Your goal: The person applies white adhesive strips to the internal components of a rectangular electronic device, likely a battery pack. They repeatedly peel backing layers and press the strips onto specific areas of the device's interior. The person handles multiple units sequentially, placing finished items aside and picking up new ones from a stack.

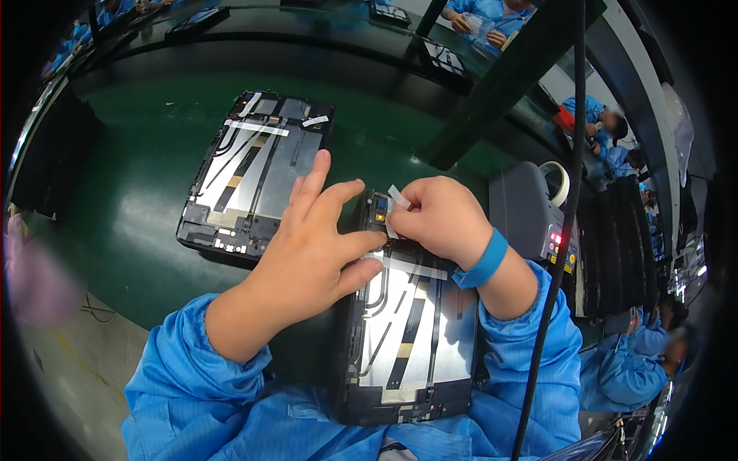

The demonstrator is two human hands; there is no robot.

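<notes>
An opened tablet [453,338], its silver inside and dark flat cables showing, lies in front of me at the near edge of the bench. My right hand [442,219], with a blue band at the wrist, pinches a short white tape strip [399,197] over the tablet's far end. My left hand [311,238] has its fingers spread, the fingertips at the tablet's far left corner. A longer white strip lies across the tablet just below my hands. Farther left lies a second opened tablet [265,169], with white tape strips on its upper part.
On the right stands a grey tape dispenser [523,207] with a lit red display and a tape roll. Dark trays [615,246] are stacked beside it, more [58,154] at far left. A black cable [565,230] hangs across the right side. Co-workers in blue sit beyond.
</notes>
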